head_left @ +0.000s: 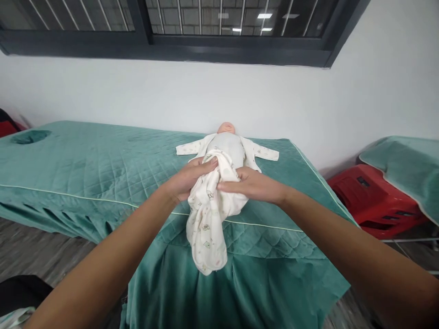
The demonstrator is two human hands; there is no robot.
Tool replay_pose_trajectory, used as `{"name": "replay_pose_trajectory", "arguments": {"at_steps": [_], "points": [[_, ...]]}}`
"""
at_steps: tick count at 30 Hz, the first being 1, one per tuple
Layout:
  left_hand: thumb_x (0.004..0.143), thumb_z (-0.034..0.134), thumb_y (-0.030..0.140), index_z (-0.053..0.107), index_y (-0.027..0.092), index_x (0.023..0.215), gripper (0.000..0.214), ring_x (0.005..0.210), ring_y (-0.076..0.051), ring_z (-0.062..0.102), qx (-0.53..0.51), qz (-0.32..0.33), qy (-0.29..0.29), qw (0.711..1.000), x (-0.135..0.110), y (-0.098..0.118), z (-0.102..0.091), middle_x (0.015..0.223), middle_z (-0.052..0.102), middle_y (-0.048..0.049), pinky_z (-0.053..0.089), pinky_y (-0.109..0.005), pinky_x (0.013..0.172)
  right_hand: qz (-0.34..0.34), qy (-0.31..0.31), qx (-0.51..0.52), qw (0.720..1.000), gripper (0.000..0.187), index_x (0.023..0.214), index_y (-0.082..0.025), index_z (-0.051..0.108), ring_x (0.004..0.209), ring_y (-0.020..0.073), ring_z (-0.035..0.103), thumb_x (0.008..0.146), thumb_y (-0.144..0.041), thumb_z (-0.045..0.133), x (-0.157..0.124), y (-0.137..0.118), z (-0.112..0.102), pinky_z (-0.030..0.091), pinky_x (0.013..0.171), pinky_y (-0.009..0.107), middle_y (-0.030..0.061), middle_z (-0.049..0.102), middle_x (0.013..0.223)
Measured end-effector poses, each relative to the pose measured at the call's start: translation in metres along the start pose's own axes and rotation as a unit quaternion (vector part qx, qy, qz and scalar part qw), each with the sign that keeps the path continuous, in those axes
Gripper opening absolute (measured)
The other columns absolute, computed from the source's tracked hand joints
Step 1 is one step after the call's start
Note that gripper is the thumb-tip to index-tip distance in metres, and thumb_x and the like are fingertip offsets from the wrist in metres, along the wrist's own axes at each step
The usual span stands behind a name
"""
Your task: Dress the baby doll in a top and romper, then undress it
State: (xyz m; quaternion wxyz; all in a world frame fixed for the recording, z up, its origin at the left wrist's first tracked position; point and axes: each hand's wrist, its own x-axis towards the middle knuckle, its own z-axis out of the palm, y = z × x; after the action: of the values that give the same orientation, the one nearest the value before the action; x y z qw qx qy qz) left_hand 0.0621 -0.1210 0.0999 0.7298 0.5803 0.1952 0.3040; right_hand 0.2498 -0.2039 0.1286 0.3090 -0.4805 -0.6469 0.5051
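Note:
A baby doll [227,128] lies on its back on the green bed, its head toward the wall. It has on a white printed top [267,152] with the sleeves spread out and the front open over a pale grey-white body. In front of the doll, my left hand [195,173] and my right hand [249,183] are closed on a white printed baby garment [207,228]. The cloth is bunched between my thumbs and fingers, and one end hangs over the bed's front edge. The doll's legs are hidden behind the cloth and my hands.
The bed has a green quilted cover [96,160] with a face hole [31,136] at far left. Behind it are a white wall [192,98] and a dark-framed window [233,48]. At right stands a red plastic case [373,196] beside another green cover [408,160].

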Motion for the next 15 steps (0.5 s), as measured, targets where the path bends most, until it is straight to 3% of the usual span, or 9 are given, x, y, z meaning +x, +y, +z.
{"name": "replay_pose_trajectory", "arguments": {"at_steps": [2,5,7,8,10,13,15], "points": [[0.074,0.079,0.054,0.072,0.013,0.093,0.046,0.063,-0.015,0.066,0.008,-0.013,-0.027,1.0,-0.001,-0.001,0.0,0.076,0.072,-0.0055,0.053,-0.024,0.059,-0.018,0.096,0.094,0.991,0.029,0.092,-0.017,0.076,0.085,0.0216,0.07,0.079,-0.043,0.076,0.008,0.007,-0.002,0.054,0.075,0.031,0.0042,0.077,0.09],[0.068,0.086,0.041,0.072,0.013,0.078,0.033,0.049,-0.01,0.055,0.091,-0.102,-0.185,0.973,-0.005,-0.002,-0.001,0.061,0.066,-0.0015,0.046,-0.022,0.049,-0.069,0.21,0.229,0.948,0.028,0.095,-0.018,0.073,0.085,0.0227,0.071,0.078,-0.04,0.073,0.017,0.013,-0.007,0.056,0.079,0.033,0.0043,0.076,0.09],[0.068,0.086,0.033,0.067,0.013,0.061,0.029,0.045,-0.009,0.049,0.14,-0.15,-0.269,0.941,-0.007,-0.003,-0.001,0.048,0.056,0.0019,0.043,-0.022,0.048,-0.073,0.237,0.264,0.932,0.028,0.097,-0.018,0.072,0.086,0.0235,0.071,0.079,-0.04,0.071,0.019,0.015,-0.01,0.056,0.08,0.034,0.004,0.076,0.09],[0.069,0.085,0.032,0.064,0.014,0.056,0.031,0.046,-0.01,0.05,0.147,-0.148,-0.271,0.94,-0.009,-0.003,-0.002,0.045,0.052,0.0025,0.044,-0.023,0.05,-0.063,0.239,0.266,0.932,0.029,0.098,-0.018,0.071,0.086,0.0237,0.07,0.079,-0.04,0.071,0.019,0.016,-0.012,0.056,0.079,0.035,0.0039,0.076,0.09],[0.073,0.083,0.033,0.065,0.014,0.058,0.031,0.054,-0.012,0.056,0.13,-0.109,-0.21,0.963,-0.01,-0.001,-0.004,0.05,0.057,0.0008,0.049,-0.024,0.057,-0.047,0.215,0.247,0.944,0.033,0.104,-0.018,0.071,0.085,0.0239,0.07,0.079,-0.04,0.072,0.017,0.018,-0.016,0.056,0.076,0.034,0.004,0.076,0.09],[0.078,0.08,0.037,0.072,0.012,0.079,0.026,0.068,-0.016,0.065,0.082,-0.06,-0.102,0.99,-0.008,0.003,-0.008,0.072,0.07,-0.0048,0.054,-0.026,0.063,-0.065,0.117,0.174,0.976,0.045,0.116,-0.017,0.069,0.09,0.0232,0.07,0.077,-0.038,0.077,0.011,0.017,-0.022,0.054,0.074,0.031,0.0055,0.075,0.099],[0.079,0.079,0.038,0.072,0.012,0.085,0.028,0.069,-0.017,0.067,0.056,-0.046,-0.07,0.995,-0.006,0.006,-0.009,0.076,0.071,-0.0059,0.054,-0.026,0.062,-0.07,0.056,0.104,0.991,0.049,0.119,-0.018,0.068,0.092,0.0222,0.07,0.076,-0.038,0.08,0.008,0.01,-0.025,0.054,0.075,0.031,0.0057,0.075,0.106]]}}
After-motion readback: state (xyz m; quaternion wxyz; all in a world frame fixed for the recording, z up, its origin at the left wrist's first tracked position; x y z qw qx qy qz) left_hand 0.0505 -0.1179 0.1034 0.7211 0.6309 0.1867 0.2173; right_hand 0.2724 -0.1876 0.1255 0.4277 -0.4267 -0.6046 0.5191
